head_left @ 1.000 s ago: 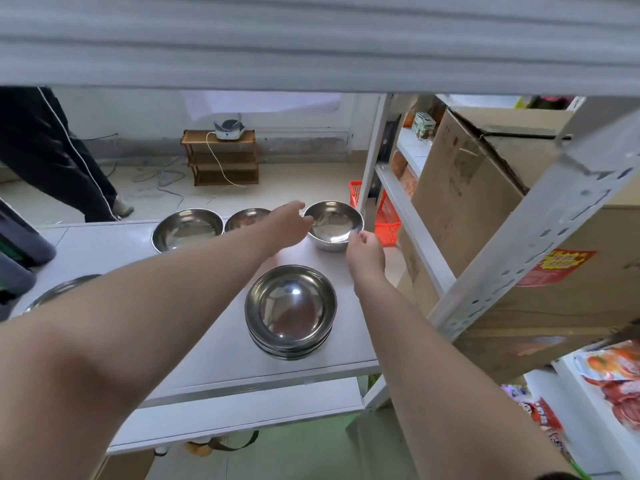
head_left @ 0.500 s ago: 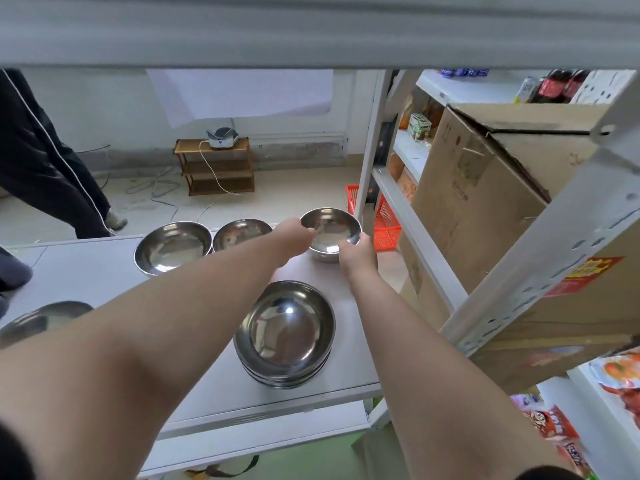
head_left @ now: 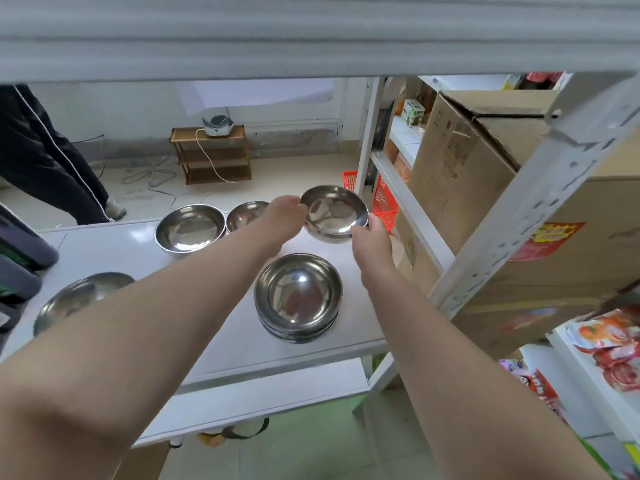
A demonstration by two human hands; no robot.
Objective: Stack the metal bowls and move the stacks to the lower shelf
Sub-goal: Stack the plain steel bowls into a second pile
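Both my hands grip one metal bowl (head_left: 333, 211) by its rim, lifted and tilted toward me above the far right corner of the white shelf (head_left: 124, 258). My left hand (head_left: 288, 216) holds its left edge, my right hand (head_left: 372, 237) its near right edge. A stack of several metal bowls (head_left: 298, 297) stands on the shelf just in front of my hands. Two single bowls sit at the back, a large one (head_left: 189, 227) and a smaller one (head_left: 245, 213) partly hidden by my left arm. Another bowl (head_left: 74, 299) lies at the near left.
A white shelf beam (head_left: 311, 36) crosses overhead. A slanted white upright (head_left: 540, 188) and cardboard boxes (head_left: 485, 188) stand close on the right. A lower white shelf board (head_left: 263, 393) shows beneath. A person's dark trouser legs (head_left: 45, 157) are at the far left; a red basket (head_left: 382, 202) sits behind.
My hands closed on the far right bowl's rim and lifted it off the shelf, tilting it toward me. The other bowls stayed put.
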